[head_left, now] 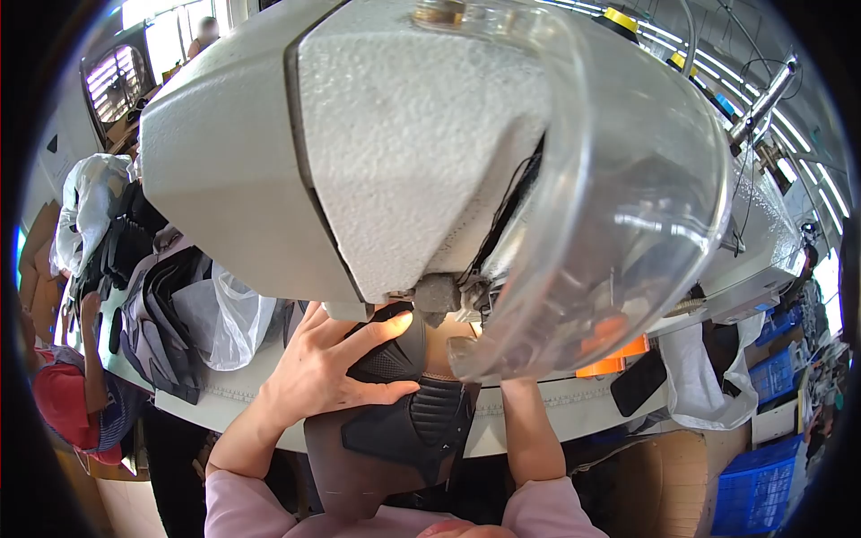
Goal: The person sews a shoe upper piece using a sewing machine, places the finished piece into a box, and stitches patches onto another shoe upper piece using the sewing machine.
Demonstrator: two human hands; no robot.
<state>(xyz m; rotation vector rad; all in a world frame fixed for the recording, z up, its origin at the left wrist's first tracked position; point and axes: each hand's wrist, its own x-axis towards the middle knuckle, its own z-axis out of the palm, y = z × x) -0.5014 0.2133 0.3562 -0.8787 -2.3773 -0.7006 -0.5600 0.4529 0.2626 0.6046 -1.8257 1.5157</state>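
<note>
A large white sewing machine head with a clear plastic shield fills the upper middle. Below its needle area lies a dark shoe upper, with a ribbed black panel and thin brownish fabric hanging over the table's front edge. My left hand rests on the upper, thumb and fingers spread, some fingertips hidden under the machine. My right hand is near the needle at the upper's right side. The shield and machine parts cover most of it, so its fingers cannot be made out.
Stacked grey and black shoe pieces and a clear plastic bag lie at left. Another person in red sits beyond. An orange object, a black phone-like slab and a white bag are at right, near blue crates.
</note>
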